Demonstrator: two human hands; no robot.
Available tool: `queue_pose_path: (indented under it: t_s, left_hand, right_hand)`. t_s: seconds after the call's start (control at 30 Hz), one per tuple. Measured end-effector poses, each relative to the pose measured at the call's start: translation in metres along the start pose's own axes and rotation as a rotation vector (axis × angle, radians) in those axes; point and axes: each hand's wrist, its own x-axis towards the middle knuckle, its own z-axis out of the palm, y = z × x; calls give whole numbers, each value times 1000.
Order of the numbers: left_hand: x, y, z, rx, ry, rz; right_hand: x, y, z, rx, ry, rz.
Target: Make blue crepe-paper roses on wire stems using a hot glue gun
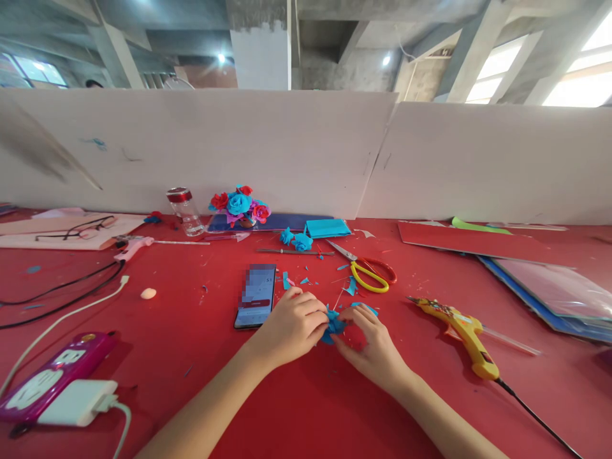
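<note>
A small blue paper flower [334, 325] is between my two hands, low over the red table. My left hand [297, 324] is closed, its fingertips pinching the flower's left side. From the right, my right hand [369, 341] curls thumb and fingers about the flower's edge. A thin pale stick rises behind the flower, and another bit of blue paper [366, 309] shows behind my right fingers. Blue scraps [351, 287] lie scattered just beyond. A phone [257, 296] with a lit screen lies left of my left hand. Scissors [370, 275] with yellow and red handles lie open beyond my right hand.
A yellow glue gun [459, 331] lies at right, a pink one [136, 245] at left. Finished blue flowers [301, 241], folded blue paper [327, 228], a flower bouquet [239, 204] and a glass bottle [186, 213] stand along the back. A purple power strip [95, 354] lies front left.
</note>
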Motion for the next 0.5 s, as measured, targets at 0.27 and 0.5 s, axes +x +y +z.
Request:
queue_pose_path:
  t_s: [0.27, 0.5]
  left_hand:
    - [0, 7, 4, 60, 39, -5]
    - [1, 11, 4, 86, 55, -12]
  right_hand:
    - [-1, -1, 0, -106, 40, -61]
    - [-4, -5, -3, -162, 56, -74]
